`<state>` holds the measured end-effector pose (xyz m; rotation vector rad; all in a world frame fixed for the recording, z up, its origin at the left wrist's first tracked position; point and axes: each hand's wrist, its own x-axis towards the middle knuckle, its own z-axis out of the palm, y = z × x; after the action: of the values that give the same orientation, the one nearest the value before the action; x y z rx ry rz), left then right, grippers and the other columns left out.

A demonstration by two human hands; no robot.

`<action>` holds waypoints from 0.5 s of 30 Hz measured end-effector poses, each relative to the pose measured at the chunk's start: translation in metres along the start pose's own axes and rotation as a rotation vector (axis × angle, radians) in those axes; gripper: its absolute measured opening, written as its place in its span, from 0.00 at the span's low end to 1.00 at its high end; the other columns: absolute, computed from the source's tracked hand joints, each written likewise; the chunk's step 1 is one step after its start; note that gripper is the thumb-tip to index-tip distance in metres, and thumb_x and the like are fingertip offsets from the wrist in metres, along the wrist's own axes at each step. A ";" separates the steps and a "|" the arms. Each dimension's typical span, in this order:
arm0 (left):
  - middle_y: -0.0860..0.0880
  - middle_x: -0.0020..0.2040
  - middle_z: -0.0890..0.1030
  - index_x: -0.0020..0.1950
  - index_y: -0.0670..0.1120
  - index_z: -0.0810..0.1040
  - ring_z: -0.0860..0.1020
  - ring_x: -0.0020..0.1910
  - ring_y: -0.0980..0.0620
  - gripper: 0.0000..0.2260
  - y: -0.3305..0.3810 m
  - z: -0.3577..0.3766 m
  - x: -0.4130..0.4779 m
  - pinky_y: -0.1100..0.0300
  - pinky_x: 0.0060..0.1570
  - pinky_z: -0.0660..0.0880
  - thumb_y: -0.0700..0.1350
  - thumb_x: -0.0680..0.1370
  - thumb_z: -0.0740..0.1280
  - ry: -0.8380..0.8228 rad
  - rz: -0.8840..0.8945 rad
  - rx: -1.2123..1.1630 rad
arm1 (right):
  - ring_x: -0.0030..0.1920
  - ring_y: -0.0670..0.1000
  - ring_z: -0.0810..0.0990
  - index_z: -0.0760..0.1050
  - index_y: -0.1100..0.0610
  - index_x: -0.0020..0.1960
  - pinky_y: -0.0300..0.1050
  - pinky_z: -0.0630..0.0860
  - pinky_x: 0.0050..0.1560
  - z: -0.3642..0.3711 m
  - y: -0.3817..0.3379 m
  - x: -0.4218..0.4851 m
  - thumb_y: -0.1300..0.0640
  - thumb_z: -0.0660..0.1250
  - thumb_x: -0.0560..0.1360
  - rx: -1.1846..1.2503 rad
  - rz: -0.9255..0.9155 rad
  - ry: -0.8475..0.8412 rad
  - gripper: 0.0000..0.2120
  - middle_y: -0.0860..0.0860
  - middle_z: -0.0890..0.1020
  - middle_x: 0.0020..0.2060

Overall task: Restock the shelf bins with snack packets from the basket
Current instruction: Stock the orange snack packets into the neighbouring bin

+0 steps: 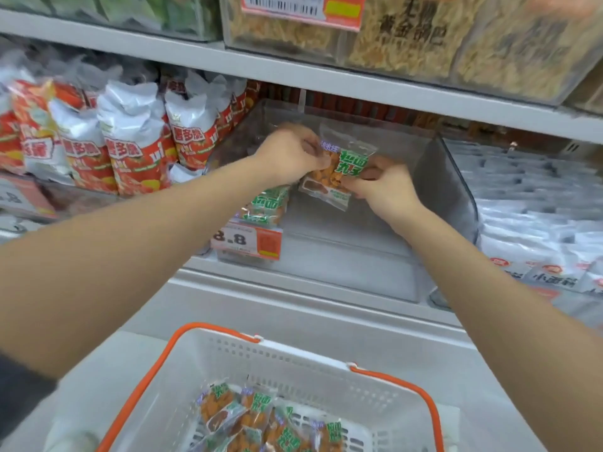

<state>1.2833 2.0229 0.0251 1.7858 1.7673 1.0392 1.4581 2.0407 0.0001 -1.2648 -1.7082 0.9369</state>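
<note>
Pinched between our left hand [293,151] at its top corner and our right hand [381,187] at its lower side, one snack packet [339,168] hangs label-out over the clear bin [342,259], likely to set it flat. Just down-left of the grip, matching packets [269,203] lie against the bin's front, behind the price tag [246,239]. Beneath and right of the grip the bin floor is bare, with room to lower. Above, the shelf board [359,83] sits close over our knuckles. Well below, the basket [293,350] holds more packets [261,419].
</note>
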 end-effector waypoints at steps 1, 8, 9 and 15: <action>0.46 0.53 0.82 0.59 0.43 0.79 0.80 0.52 0.50 0.16 -0.004 0.002 0.011 0.53 0.56 0.77 0.48 0.74 0.73 -0.012 -0.018 0.071 | 0.43 0.51 0.82 0.76 0.59 0.52 0.53 0.81 0.51 0.007 0.007 0.012 0.64 0.74 0.71 -0.020 0.026 -0.003 0.12 0.55 0.83 0.43; 0.53 0.56 0.82 0.55 0.52 0.80 0.79 0.54 0.51 0.09 -0.032 0.019 0.050 0.53 0.55 0.77 0.50 0.75 0.71 0.067 -0.079 0.350 | 0.56 0.58 0.81 0.72 0.63 0.64 0.54 0.79 0.56 0.040 0.034 0.072 0.59 0.77 0.70 -0.211 0.190 0.001 0.26 0.56 0.80 0.58; 0.54 0.56 0.82 0.54 0.52 0.81 0.79 0.54 0.51 0.08 -0.035 0.021 0.051 0.54 0.54 0.77 0.49 0.76 0.71 0.075 -0.085 0.367 | 0.56 0.58 0.81 0.72 0.62 0.63 0.54 0.79 0.56 0.043 0.038 0.076 0.57 0.77 0.70 -0.266 0.193 0.006 0.26 0.56 0.80 0.57; 0.51 0.61 0.80 0.61 0.52 0.77 0.78 0.57 0.49 0.13 -0.048 0.024 0.057 0.54 0.55 0.77 0.42 0.78 0.64 0.146 -0.121 0.309 | 0.49 0.55 0.82 0.78 0.57 0.58 0.47 0.79 0.45 0.060 0.042 0.076 0.51 0.72 0.74 -0.391 0.205 -0.069 0.16 0.55 0.83 0.53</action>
<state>1.2649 2.0888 -0.0137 1.7861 2.1975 0.9070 1.4056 2.1178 -0.0500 -1.7052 -1.9042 0.7910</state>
